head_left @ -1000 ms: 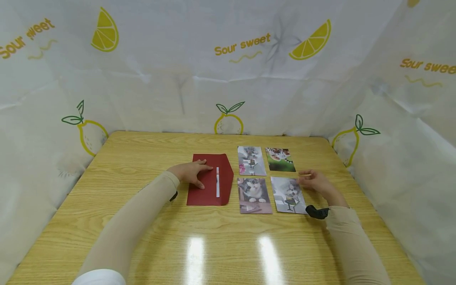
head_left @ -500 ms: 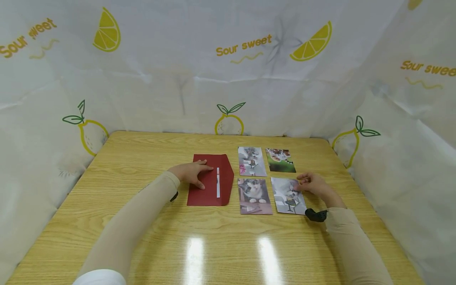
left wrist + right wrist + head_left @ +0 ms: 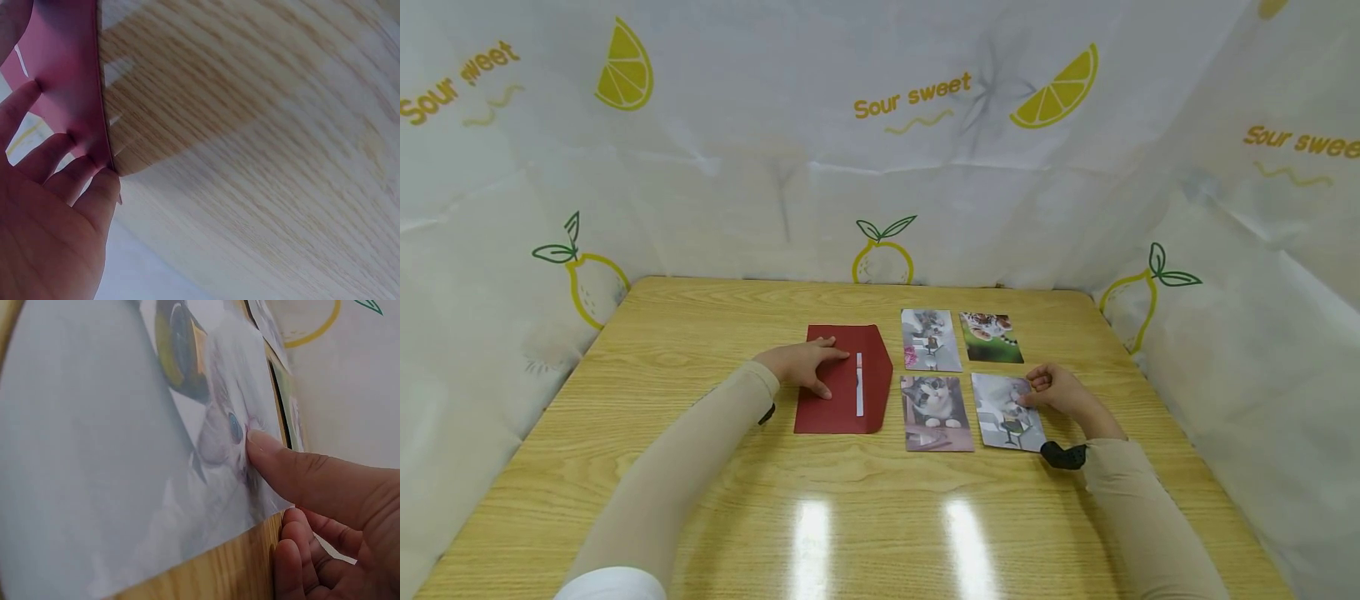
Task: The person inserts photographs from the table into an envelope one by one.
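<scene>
My left hand (image 3: 801, 367) rests with spread fingers on a red envelope (image 3: 835, 419), whose pointed flap lies unfolded to the right. A white strip (image 3: 860, 396) shows on the envelope's face. In the left wrist view, fingertips (image 3: 59, 145) press the envelope (image 3: 72, 69) near its edge. At the right, my right hand (image 3: 1067, 402) pinches the upper right corner of a kitten picture card (image 3: 1003, 417). The right wrist view has the thumb (image 3: 275, 459) on the printed face of the card (image 3: 94, 456), the other fingers curled at its edge and partly hidden.
Three more picture cards lie close by: a grey kitten card (image 3: 940, 333), a tiger card (image 3: 991, 346) and a cat card (image 3: 934, 421). A white lemon-print sheet (image 3: 760, 208) hangs behind and beside the wooden table (image 3: 700, 500).
My right hand has shifted slightly left, from beside the lower right card onto its corner, with the thumb now over the picture. The left hand and the envelope have stayed put.
</scene>
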The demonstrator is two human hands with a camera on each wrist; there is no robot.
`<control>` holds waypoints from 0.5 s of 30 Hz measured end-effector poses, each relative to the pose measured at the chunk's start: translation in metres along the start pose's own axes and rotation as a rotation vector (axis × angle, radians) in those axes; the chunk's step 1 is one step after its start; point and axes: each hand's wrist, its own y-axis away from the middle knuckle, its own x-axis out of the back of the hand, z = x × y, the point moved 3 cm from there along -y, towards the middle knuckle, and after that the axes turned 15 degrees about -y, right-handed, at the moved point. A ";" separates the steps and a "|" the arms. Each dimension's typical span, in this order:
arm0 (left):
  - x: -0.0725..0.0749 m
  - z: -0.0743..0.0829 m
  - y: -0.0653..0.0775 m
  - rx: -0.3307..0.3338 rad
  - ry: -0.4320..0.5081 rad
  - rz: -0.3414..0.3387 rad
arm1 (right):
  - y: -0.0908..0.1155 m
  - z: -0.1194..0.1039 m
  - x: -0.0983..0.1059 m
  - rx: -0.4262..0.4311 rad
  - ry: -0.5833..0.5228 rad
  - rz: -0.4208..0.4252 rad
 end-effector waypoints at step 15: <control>-0.001 -0.001 -0.002 0.003 -0.003 -0.005 | 0.006 -0.002 -0.001 0.047 0.031 0.015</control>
